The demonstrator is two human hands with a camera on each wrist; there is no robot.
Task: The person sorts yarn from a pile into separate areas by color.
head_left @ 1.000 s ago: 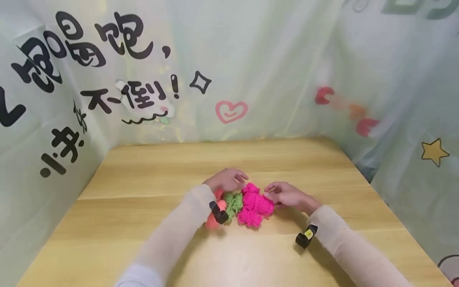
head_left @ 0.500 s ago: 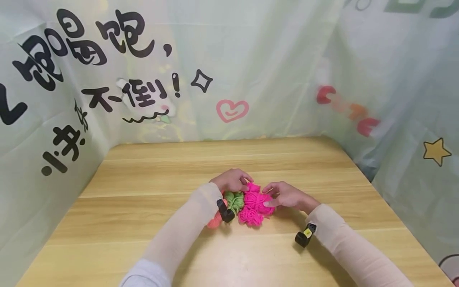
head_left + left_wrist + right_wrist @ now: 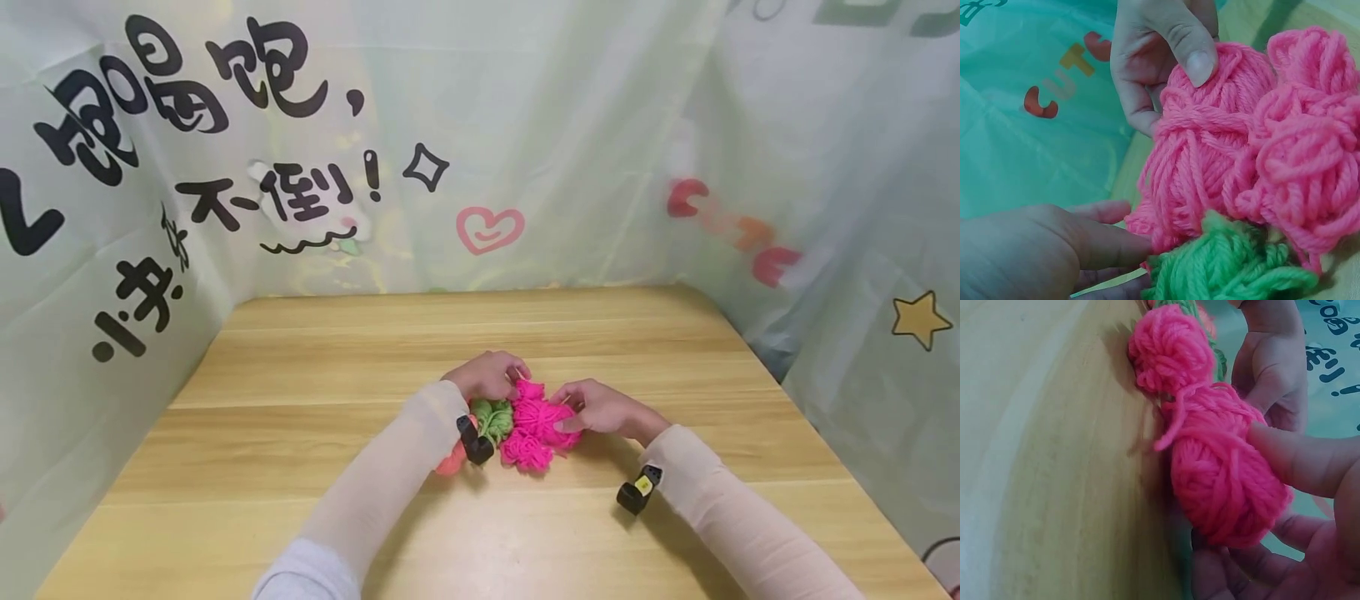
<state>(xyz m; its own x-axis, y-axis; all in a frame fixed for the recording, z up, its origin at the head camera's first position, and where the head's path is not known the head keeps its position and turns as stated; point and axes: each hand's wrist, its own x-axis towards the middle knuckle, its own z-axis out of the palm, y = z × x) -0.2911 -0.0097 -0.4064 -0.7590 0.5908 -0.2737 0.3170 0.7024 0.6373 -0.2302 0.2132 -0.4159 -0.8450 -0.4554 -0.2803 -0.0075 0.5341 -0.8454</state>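
A bright pink skein of yarn point(image 3: 534, 423) lies in a lumpy bundle near the middle of the table. My right hand point(image 3: 602, 408) grips its right part; the right wrist view shows the thumb point(image 3: 1310, 459) over the pink strands and fingers curled beneath. At the far end of the bundle, my left hand point(image 3: 489, 375) pinches the pink yarn, with its thumb against the strands in the left wrist view. Green yarn point(image 3: 1229, 265) sits against the pink on the left. Coral yarn point(image 3: 452, 460) lies further left, partly hidden under the left wrist.
The wooden table point(image 3: 360, 333) is bordered by a pale printed cloth point(image 3: 585, 150) behind and at both sides. A black wrist camera point(image 3: 476, 442) hangs close over the green and coral yarn; another camera point(image 3: 637, 492) hangs below the right wrist.
My left hand has moved right and onto the far end of the pink yarn. The right thumb has come down on the pink yarn, which has shifted slightly right.
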